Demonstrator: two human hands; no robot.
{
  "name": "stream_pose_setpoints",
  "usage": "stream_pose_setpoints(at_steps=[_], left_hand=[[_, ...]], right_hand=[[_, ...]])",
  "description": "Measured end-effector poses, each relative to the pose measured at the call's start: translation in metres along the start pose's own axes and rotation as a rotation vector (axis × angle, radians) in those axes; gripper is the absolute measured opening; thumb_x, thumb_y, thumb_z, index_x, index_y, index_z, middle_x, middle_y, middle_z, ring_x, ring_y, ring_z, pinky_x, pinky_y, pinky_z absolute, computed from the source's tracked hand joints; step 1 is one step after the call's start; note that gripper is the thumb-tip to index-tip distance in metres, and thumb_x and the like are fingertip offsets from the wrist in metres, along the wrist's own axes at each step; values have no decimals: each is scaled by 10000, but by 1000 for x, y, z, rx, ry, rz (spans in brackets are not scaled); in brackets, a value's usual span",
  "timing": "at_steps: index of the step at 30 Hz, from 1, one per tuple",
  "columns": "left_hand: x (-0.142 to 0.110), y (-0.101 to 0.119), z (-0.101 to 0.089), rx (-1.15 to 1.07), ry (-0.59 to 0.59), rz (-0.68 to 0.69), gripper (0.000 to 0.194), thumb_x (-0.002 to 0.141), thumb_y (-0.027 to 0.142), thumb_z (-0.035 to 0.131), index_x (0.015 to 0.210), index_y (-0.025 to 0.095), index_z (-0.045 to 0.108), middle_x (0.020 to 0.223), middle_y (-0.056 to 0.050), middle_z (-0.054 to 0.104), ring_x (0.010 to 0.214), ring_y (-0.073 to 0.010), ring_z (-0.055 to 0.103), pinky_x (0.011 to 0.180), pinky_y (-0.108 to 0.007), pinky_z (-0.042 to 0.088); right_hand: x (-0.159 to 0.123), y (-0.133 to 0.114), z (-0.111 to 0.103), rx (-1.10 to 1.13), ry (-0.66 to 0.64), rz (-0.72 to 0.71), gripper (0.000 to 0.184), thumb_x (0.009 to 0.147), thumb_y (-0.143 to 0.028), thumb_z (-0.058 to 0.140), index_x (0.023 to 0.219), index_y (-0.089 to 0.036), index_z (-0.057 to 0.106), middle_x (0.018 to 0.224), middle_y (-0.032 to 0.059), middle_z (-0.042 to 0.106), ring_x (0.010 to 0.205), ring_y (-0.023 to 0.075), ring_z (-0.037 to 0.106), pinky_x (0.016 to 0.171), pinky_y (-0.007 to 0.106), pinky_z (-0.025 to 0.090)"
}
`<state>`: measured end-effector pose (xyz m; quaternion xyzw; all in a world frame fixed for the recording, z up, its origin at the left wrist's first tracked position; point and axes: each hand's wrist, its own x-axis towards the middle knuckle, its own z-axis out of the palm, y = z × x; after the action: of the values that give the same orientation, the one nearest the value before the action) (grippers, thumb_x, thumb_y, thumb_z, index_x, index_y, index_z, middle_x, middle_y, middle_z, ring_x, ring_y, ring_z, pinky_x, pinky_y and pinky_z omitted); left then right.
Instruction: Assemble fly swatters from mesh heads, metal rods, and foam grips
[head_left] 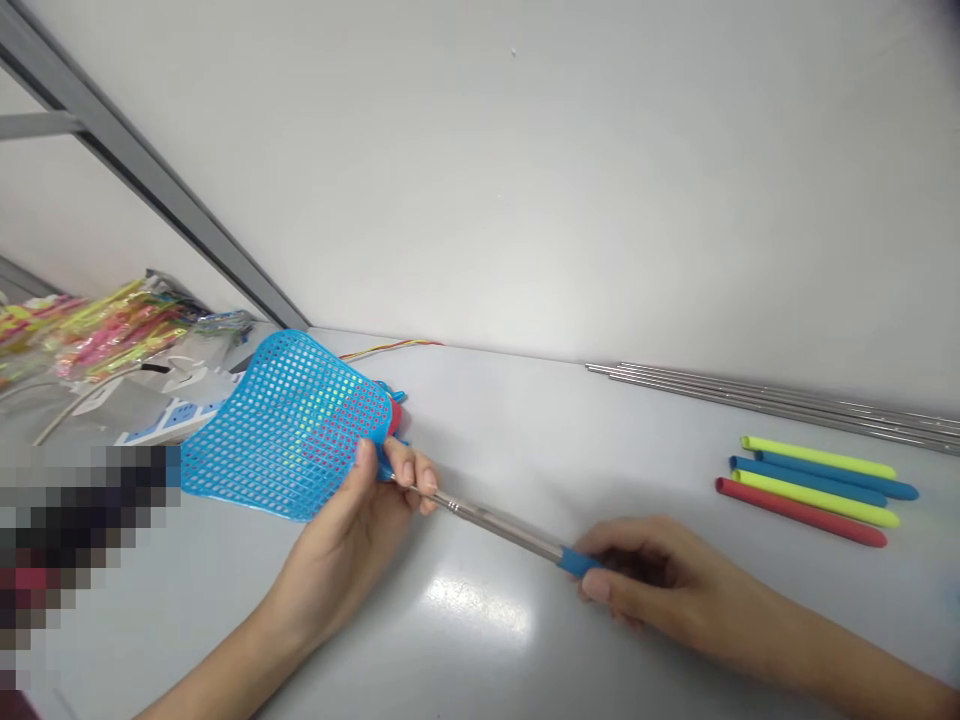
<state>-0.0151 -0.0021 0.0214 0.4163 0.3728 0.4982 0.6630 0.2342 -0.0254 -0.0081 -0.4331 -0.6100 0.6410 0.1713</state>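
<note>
A blue fly swatter head (pixel 277 440) with a perforated grid is joined to a silver telescopic rod (pixel 506 525). My left hand (pixel 367 510) is closed around the neck where the head meets the rod. At the rod's other end sits a blue grip sleeve (pixel 577 562), pinched between the thumb and fingers of my right hand (pixel 660 580). Most of that sleeve is hidden by my right hand. Behind the grid, red and yellow pieces show through the holes, with a bit of red (pixel 396 417) beside the neck.
Several grip sleeves in yellow, blue and red (pixel 802 512) lie at the right. Behind them, metal rods (pixel 750 395) run along the wall. Bagged colourful items (pixel 112 320) and a power strip (pixel 184 415) are at the left, near a grey metal frame (pixel 165 180).
</note>
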Motion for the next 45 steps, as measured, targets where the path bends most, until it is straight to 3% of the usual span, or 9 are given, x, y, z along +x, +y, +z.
stream_pose_setpoints(at_steps=[3, 6, 13, 18, 30, 45], left_hand=[[1, 0, -1, 63, 35, 25, 287, 833, 442, 473, 723, 195, 570, 719, -4, 556, 679, -123, 480, 666, -220, 425], [3, -2, -1, 139, 56, 6, 284, 854, 427, 441, 742, 195, 559, 744, -16, 582, 707, -134, 492, 677, -231, 419], [3, -6, 1, 171, -1, -49, 287, 873, 409, 409, 733, 190, 532, 782, -42, 647, 801, -177, 557, 736, -280, 418], [2, -8, 1, 138, -39, -64, 296, 885, 399, 388, 737, 184, 527, 815, -55, 665, 858, -205, 593, 764, -314, 422], [0, -9, 2, 58, -101, -86, 303, 871, 419, 412, 718, 193, 542, 795, -26, 664, 892, -188, 604, 732, -273, 433], [2, -10, 5, 43, -72, -78, 312, 855, 428, 443, 686, 182, 537, 714, -23, 651, 857, -189, 610, 718, -268, 430]], right_hand=[[1, -2, 1, 16, -46, -5, 311, 859, -454, 427, 786, -184, 563, 661, -15, 525, 569, 95, 448, 518, 203, 351], [0, -2, 2, -100, -8, -2, 364, 875, -491, 365, 769, -191, 542, 697, -7, 531, 593, 101, 428, 515, 207, 330], [-4, 0, 5, -273, 50, -15, 399, 900, -475, 300, 691, -201, 500, 658, -3, 493, 668, 133, 452, 560, 220, 342], [-6, 1, 4, -255, 49, -27, 390, 900, -465, 306, 688, -201, 500, 657, -6, 486, 663, 131, 450, 571, 220, 348], [-6, 4, 3, -185, 14, -17, 371, 893, -472, 324, 764, -198, 539, 656, -10, 490, 632, 124, 427, 548, 225, 330], [-4, 3, 3, -205, 16, -44, 373, 896, -465, 323, 769, -193, 543, 634, -12, 481, 596, 115, 413, 522, 220, 316]])
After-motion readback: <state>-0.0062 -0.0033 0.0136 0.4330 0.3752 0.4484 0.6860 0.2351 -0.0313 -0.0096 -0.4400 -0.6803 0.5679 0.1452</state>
